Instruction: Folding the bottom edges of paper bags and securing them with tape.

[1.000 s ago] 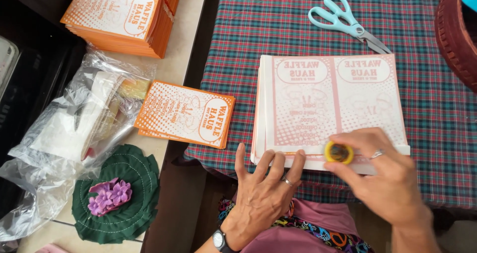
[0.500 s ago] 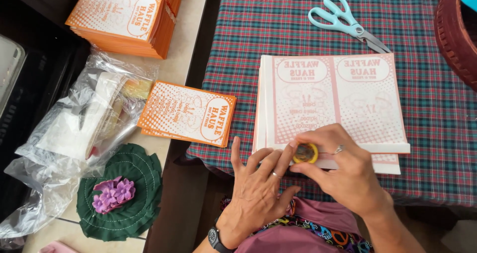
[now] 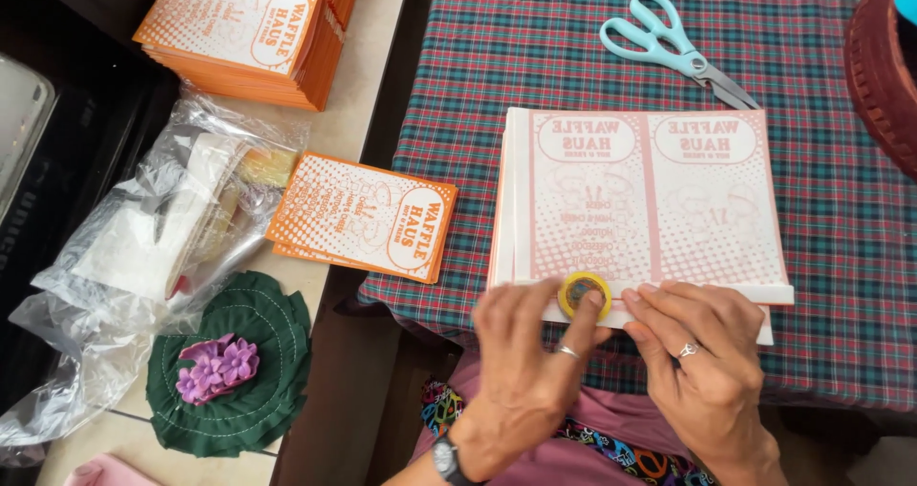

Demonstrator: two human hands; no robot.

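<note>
Tape roll point(image 3: 584, 293) now sits under the left hand point(image 3: 528, 371), no longer the right hand point(image 3: 704, 362); both grips press the paper stack point(image 3: 645, 200), lying crosswise.

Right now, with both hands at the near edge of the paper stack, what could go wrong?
1. The stack of pink sheets sticks out over the table edge, so a push from either hand may fan it or slide it off.
2. The left hand holds the small yellow tape roll against the flap; tape may go on crooked or catch a finger of the right hand.
3. The scissors lie close by, blades toward the stack.
</note>
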